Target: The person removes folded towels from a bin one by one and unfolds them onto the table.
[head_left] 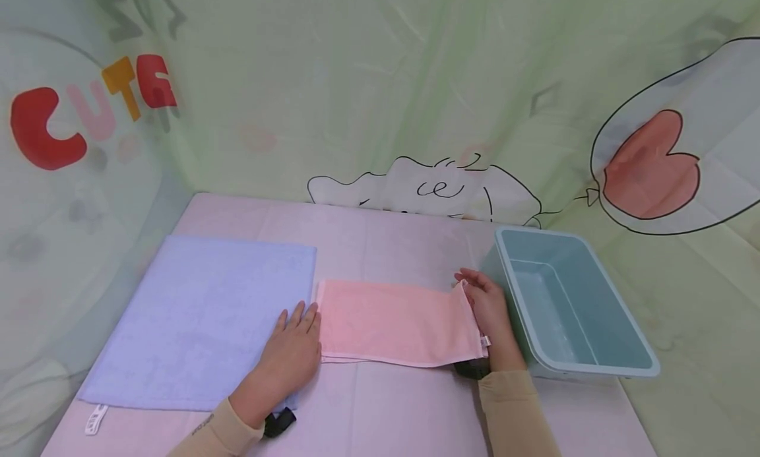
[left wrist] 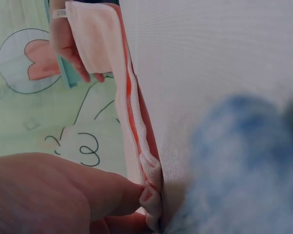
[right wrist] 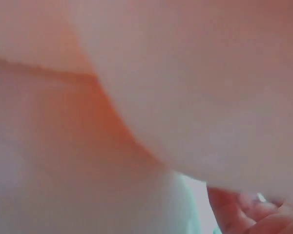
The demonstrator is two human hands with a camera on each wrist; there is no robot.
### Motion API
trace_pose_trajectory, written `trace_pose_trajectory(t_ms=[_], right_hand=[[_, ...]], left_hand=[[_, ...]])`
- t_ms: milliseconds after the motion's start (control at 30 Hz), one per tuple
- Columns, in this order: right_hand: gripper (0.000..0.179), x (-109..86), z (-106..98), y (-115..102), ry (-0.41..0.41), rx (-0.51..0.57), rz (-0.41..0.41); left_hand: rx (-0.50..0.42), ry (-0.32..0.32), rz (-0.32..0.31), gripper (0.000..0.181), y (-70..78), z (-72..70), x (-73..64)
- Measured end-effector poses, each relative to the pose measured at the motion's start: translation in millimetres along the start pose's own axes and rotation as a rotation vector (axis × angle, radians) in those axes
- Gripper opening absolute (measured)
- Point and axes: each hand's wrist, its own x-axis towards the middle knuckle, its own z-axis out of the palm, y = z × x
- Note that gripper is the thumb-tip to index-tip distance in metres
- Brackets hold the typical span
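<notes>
A folded pink towel point(head_left: 392, 322) lies across the middle of the table, its right end raised off the surface. My right hand point(head_left: 488, 306) grips that raised end, with some fingers hidden behind the cloth. At the towel's left edge, my left hand point(head_left: 292, 351) pinches the folded layers; the left wrist view shows the thumb point(left wrist: 112, 190) against the bunched edge with a finger below. In the right wrist view, pale pink cloth point(right wrist: 200, 97) fills most of the picture, blurred, and fingers of the right hand point(right wrist: 249, 209) show at the lower right.
A blue-lavender towel point(head_left: 220, 318) lies flat on the left, partly under the left hand, with a white tag point(head_left: 96, 419) at its near corner. A light blue plastic bin point(head_left: 525, 299) stands right of the right hand. A printed curtain point(head_left: 356, 81) hangs behind the table.
</notes>
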Motion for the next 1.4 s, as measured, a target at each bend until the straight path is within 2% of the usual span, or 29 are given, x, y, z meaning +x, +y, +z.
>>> trace_pose_trajectory(t_ms=[267,467,600,800,933,1067,1267,1400], right_hand=[[0.054,-28.7,-2,-20,-0.066,-0.187,-0.016],[0.053,-42.8,0,-43,-0.087,-0.311,-0.120],[0.048,-41.6,4,-56,-0.125,-0.296,-0.180],[0.044,-24.1,16,-62,-0.216,-0.362,-0.229],[0.042,-6.0,24,-57,-0.302,-0.370,-0.210],[0.041,11.9,32,-48,-0.359,-0.387,-0.150],[0.039,29.5,42,-34,-0.344,-0.456,-0.037],[0.031,33.1,45,-28,-0.319,-0.487,0.031]], left_hand=[[-0.004,-0.006,-0.009,0.055,0.9,-0.5,-1.8],[-0.011,0.002,-0.007,0.054,1.9,-1.2,-2.3],[-0.018,0.000,0.002,0.054,4.7,-1.7,-3.9],[-0.049,0.011,0.036,0.058,15.9,-5.8,-9.3],[-0.051,0.026,0.077,0.060,22.6,-7.5,-13.4],[-0.044,0.034,0.108,0.062,27.7,-6.3,-16.1],[-0.040,-0.015,0.123,0.067,35.3,2.3,-19.1],[-0.064,-0.071,0.126,0.070,43.7,0.6,-26.5]])
